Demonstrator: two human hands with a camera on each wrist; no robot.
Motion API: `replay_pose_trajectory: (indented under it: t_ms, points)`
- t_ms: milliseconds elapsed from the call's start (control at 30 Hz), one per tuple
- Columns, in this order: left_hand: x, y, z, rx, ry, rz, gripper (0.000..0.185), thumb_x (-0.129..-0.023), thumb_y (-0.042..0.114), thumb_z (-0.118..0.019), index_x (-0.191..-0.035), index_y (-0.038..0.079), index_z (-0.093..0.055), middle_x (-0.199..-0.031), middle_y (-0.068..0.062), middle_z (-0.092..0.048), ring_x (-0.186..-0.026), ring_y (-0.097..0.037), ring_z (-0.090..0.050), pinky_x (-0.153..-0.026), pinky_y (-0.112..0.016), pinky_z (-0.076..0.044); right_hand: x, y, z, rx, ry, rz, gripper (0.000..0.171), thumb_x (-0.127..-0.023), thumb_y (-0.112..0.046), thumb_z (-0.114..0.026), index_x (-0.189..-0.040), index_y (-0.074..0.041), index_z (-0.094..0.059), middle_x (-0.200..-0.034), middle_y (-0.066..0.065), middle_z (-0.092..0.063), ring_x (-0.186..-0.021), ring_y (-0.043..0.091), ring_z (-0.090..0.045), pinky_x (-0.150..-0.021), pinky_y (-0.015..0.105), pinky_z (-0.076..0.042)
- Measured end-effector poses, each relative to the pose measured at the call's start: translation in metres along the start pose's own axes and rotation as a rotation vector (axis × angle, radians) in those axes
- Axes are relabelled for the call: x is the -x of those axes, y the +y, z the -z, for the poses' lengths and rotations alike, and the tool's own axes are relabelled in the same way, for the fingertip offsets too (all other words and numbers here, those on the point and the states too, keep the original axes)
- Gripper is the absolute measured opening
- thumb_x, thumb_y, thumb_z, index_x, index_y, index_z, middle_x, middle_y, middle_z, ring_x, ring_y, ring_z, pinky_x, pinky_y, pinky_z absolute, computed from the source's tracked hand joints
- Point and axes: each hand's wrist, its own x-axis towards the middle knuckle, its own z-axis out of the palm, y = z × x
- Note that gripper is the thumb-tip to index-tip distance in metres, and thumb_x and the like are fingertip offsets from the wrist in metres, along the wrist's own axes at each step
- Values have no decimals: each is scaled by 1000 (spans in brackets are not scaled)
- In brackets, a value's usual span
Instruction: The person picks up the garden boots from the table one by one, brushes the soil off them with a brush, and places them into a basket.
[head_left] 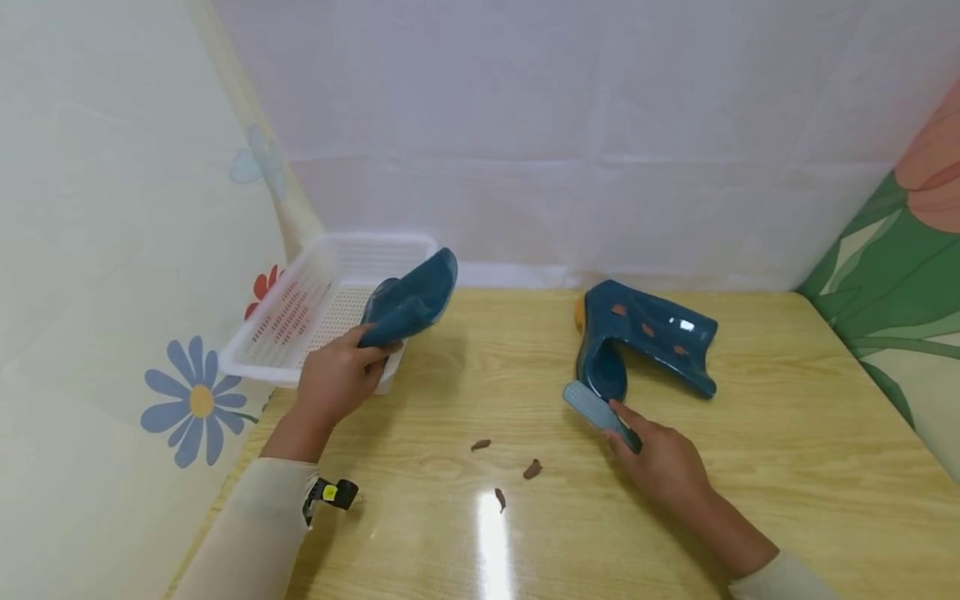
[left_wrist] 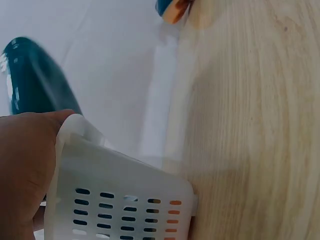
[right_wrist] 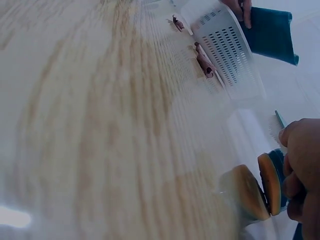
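Left hand (head_left: 337, 379) grips one teal slipper (head_left: 411, 302), raised over the near rim of the white basket (head_left: 285, 321). Right hand (head_left: 660, 462) is closed around a grey brush (head_left: 596, 410), bristle end just beside the second slipper (head_left: 645, 337), which lies tipped on the wooden table (head_left: 787, 467). Brown scraps (head_left: 532, 469) lie between the hands (dirt, probably). Risk: the held slipper is pinched by one end only; a loose grip could drop it outside the basket.

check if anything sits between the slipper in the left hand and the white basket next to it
Nothing visible does. The left hand holds the teal slipper right over the near rim of the white basket, whose visible inside looks bare. The brown scraps lie apart on the table.
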Motion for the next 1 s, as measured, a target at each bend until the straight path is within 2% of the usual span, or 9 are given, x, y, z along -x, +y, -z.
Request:
replay_pose_trajectory:
  t_ms: [100,233,433,500,600,700,767,867,1000]
  points:
    - [0,3,1,5,-30,-7,15,-87,13,-78,-101,13,-84,-127,-19,-68,-79,-38,-71,-49,-46,-52,0,0,0,0,6,5,49,-99,-31,-70,-144,-16,-61,-57,-8,-33,-51,7,-26,-47,27,-23]
    - [2,6,1,49,-13,35,17,-87,7,-71,-94,12,-85,-143,-17,-59,-93,-41,-68,-43,-39,-40,0,0,0,-2,4,9,49,-99,-32,-70,-144,-15,-61,-56,-8,-35,-50,8,-27,-47,28,-23]
    - [2,14,1,79,60,28,22,-85,0,-62,-81,7,-82,-146,-15,-56,-116,-40,-60,-45,-40,-41,1,0,2,6,0,3,49,-99,-31,-70,-144,-15,-61,-57,-7,-39,-50,9,-32,-47,29,-24]
    - [1,18,1,72,111,-2,20,-84,1,-62,-79,5,-81,-143,-15,-59,-119,-40,-60,-53,-45,-50,1,0,2,9,-3,1,49,-99,-31,-70,-144,-15,-61,-57,-7,-41,-51,9,-33,-47,29,-24]
    - [0,29,0,55,252,-78,20,-84,0,-61,-77,3,-79,-130,-17,-67,-108,-41,-64,-65,-52,-55,1,0,3,8,-7,2,49,-99,-31,-70,-144,-14,-61,-57,-8,-43,-51,10,-35,-47,30,-24]
    - [-3,45,-4,33,426,-190,20,-82,-2,-57,-75,3,-75,-107,-17,-71,-84,-38,-65,-60,-50,-53,2,0,3,5,-15,-2,49,-99,-32,-69,-144,-15,-61,-56,-8,-42,-51,10,-35,-47,30,-25]
    - [-4,56,-6,29,498,-281,19,-81,-4,-57,-75,4,-73,-95,-15,-70,-69,-33,-61,-52,-46,-49,3,1,2,2,-17,-7,49,-100,-33,-69,-145,-15,-61,-55,-8,-41,-52,10,-36,-47,30,-26]
    - [-6,73,-11,54,460,-411,18,-84,-2,-57,-78,5,-72,-89,-11,-69,-64,-27,-58,-49,-39,-48,3,3,3,4,-3,-10,49,-100,-34,-69,-144,-15,-61,-53,-7,-40,-52,11,-37,-46,31,-26]
    - [-3,89,-19,49,216,-499,24,-94,6,-52,-85,7,-74,-97,-6,-69,-78,-23,-66,-60,-35,-55,3,5,6,13,23,-12,49,-99,-34,-70,-143,-15,-62,-54,-7,-37,-51,11,-34,-47,30,-24]
